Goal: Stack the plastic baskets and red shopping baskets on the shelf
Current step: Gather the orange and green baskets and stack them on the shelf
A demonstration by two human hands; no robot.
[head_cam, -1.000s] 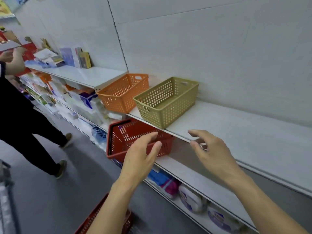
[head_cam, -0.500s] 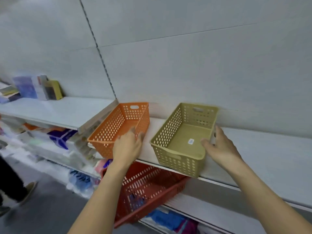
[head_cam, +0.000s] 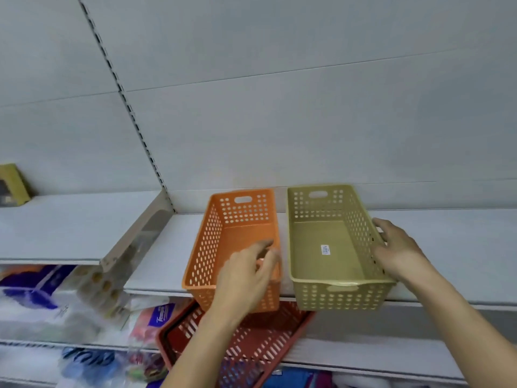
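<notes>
An orange perforated plastic basket (head_cam: pixel 223 247) and an olive one (head_cam: pixel 321 242) stand side by side on the white shelf (head_cam: pixel 447 247), their near ends overhanging its front edge. My left hand (head_cam: pixel 246 281) is at the orange basket's near right corner, with blurred fingers closing over its right rim. My right hand (head_cam: pixel 397 250) lies against the olive basket's right wall, fingers hooked at the rim. A red shopping basket (head_cam: pixel 257 340) sits tilted on the lower shelf (head_cam: pixel 363 357), sticking out under the orange basket. My left forearm partly covers it.
A slanted shelf bracket (head_cam: pixel 134 239) separates this shelf from the neighbouring one on the left, where a yellowish box (head_cam: pixel 11 180) stands. Packaged goods (head_cam: pixel 56 303) fill the lower left shelves. The back wall is bare white panel.
Both hands rose from below the shelf edge to the baskets. My left hand moved to the orange basket's rim and my right to the olive basket's right wall. The view swung up and closer.
</notes>
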